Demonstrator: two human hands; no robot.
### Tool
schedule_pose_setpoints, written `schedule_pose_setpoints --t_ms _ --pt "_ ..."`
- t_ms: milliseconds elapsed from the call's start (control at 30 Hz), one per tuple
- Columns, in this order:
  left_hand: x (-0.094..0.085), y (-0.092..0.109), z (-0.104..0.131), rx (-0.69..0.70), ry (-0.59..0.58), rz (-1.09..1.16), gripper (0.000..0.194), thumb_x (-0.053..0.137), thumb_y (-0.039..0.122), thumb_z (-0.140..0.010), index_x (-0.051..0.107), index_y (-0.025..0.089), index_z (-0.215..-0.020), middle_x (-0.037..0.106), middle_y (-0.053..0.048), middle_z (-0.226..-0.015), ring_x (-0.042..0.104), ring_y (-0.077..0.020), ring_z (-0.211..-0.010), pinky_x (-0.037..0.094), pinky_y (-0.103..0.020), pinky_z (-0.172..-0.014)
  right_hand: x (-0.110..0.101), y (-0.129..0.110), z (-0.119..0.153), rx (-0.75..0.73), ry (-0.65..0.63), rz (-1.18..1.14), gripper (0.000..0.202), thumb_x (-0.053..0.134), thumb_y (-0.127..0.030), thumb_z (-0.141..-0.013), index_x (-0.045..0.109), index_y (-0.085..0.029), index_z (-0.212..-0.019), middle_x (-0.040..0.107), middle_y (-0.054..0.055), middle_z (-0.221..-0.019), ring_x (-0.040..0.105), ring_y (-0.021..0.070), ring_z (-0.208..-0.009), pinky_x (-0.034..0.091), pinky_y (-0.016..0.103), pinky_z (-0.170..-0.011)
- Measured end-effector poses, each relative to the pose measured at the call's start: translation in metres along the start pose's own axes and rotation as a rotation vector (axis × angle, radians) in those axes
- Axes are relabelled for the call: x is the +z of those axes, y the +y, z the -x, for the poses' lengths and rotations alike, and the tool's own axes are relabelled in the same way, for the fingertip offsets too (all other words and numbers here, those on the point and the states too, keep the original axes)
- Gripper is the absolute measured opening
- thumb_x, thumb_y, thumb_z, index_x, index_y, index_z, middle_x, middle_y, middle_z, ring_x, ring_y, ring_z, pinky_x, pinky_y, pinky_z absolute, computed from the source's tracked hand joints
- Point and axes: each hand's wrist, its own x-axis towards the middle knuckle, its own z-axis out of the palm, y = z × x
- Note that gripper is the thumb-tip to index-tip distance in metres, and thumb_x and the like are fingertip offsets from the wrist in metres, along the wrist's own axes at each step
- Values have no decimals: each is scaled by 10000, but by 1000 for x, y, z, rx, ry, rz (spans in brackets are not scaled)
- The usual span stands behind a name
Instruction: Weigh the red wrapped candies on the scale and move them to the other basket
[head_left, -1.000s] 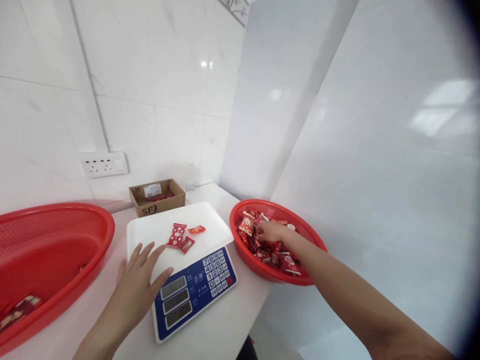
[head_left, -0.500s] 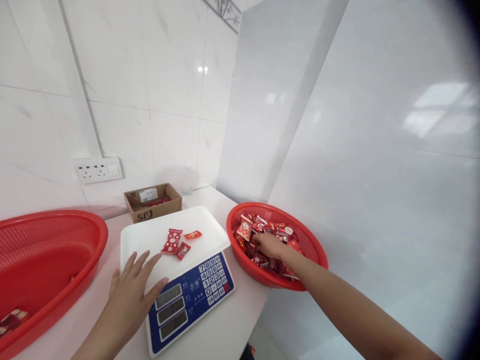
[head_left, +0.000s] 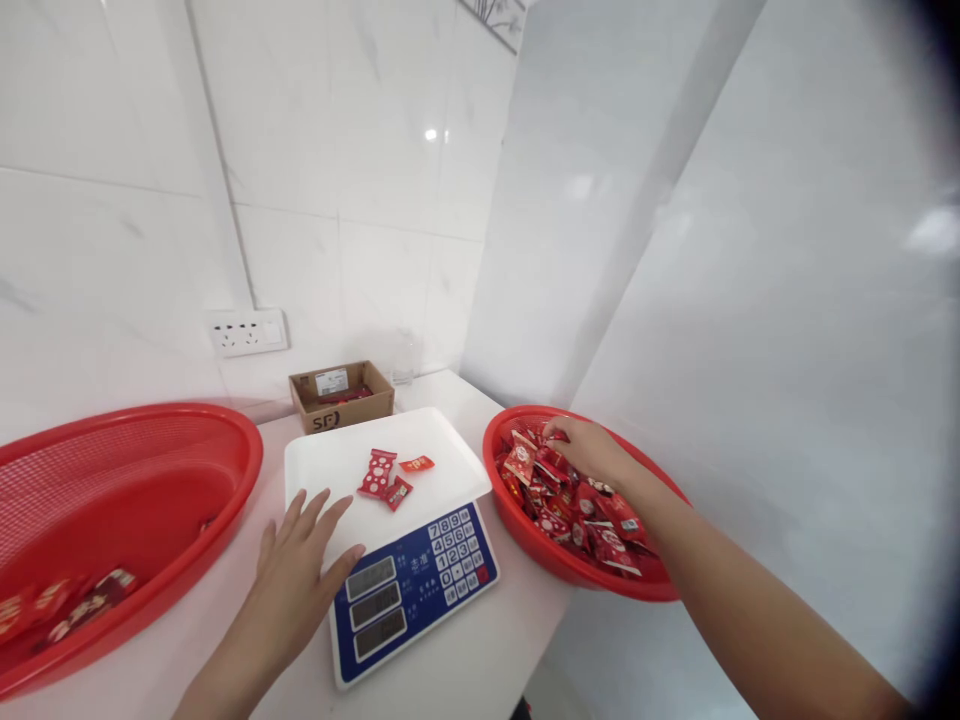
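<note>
My left hand (head_left: 300, 560) is spread over the near left edge of the scale's white tray (head_left: 322, 460), with nothing in it. On that tray lie three wrapped candies: a red polka-dot packet (head_left: 378, 472), a small dark red one (head_left: 398, 492) touching it, and an orange-red one (head_left: 417, 464) a little apart. Below the tray is the scale's blue panel (head_left: 420, 590) with keys and displays. My right hand (head_left: 592, 452) reaches into a red basket (head_left: 525, 545) full of red-wrapped candies (head_left: 577, 510). Its fingers are curled at the far side of the pile, and what they pinch is hidden.
At the left stands a larger red basket (head_left: 172, 540) with several wrapped packets in its bottom. A cardboard box (head_left: 352, 408) and a clear glass (head_left: 403, 372) stand behind the scale. Tiled walls meet behind the white table (head_left: 480, 640); a socket (head_left: 247, 332) is on the left wall.
My right hand has shifted from the middle of the candy pile toward its far side, uncovering more packets. The view has turned left. My left hand stays spread by the tray.
</note>
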Motion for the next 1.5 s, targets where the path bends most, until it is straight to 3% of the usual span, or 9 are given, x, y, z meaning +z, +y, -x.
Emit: schedule_pose_setpoints --t_ms 233,433,533,767,933,1067,1167,1267,1500 --pt "-5 1 2 -22 13 42 473 400 421 -861 482 226 -1284 401 -100 -1413 195 -312 -1358 199 -579 -1042 -1 -58 -7 -185 30 -368 98 517 -216 -774 606 -219 -814 666 -5 -827 601 157 -797 432 284 -782" --pt "-8 1 4 -8 -9 62 475 396 421 -866 466 234 -1297 379 -91 -1428 170 -305 -1365 189 -576 -1049 42 -121 -10 -116 -278 -845 86 549 -186 -747 581 -199 -826 608 -20 -762 599 122 -681 525 250 -576" --pt "-9 2 5 -6 -8 66 475 397 430 -868 463 241 -1298 372 -87 -1433 164 -303 -1367 191 -574 -1049 60 -135 -10 -55 -313 -878 108 567 -152 -733 570 -202 -829 570 -35 -723 578 104 -648 528 215 -510" --pt "-11 1 4 6 -17 69 475 395 422 -874 442 240 -1311 366 -88 -1436 152 -302 -1370 192 -565 -1052 55 -118 -15 -18 -251 -886 104 545 -173 -762 542 -204 -861 568 -22 -819 553 87 -676 530 200 -525" --pt "-9 -1 5 19 17 67 457 406 424 -871 461 251 -1290 390 -89 -1420 175 -305 -1364 208 -568 -1044 60 -113 -14 -53 -316 -840 167 566 -213 -770 554 -209 -937 604 18 -1004 596 109 -761 538 207 -535" --pt "-9 1 5 16 4 71 457 416 418 -869 461 250 -1292 389 -95 -1421 184 -309 -1361 216 -573 -1039 72 -115 -18 -162 -186 -665 257 549 -221 -789 546 -232 -1046 605 33 -1129 603 130 -862 535 260 -647" --pt "-11 2 5 6 -11 68 464 412 418 -871 451 249 -1301 377 -91 -1429 167 -305 -1366 211 -565 -1046 77 -116 -20 -198 -105 -606 209 553 -221 -783 562 -224 -992 628 22 -1072 590 133 -887 475 310 -810" --pt "-12 1 5 3 -7 61 461 415 414 -871 449 251 -1301 377 -86 -1429 168 -304 -1366 208 -560 -1050 72 -117 -15 -211 -81 -542 94 561 -258 -774 564 -218 -859 650 4 -906 587 147 -827 446 309 -785" --pt "-12 -1 4 3 -11 55 468 398 419 -877 439 243 -1308 375 -85 -1430 164 -306 -1367 202 -566 -1047 30 -84 -1 -71 -35 140 169 411 -280 -847 549 -218 -923 647 90 -961 604 227 -829 390 310 -647"
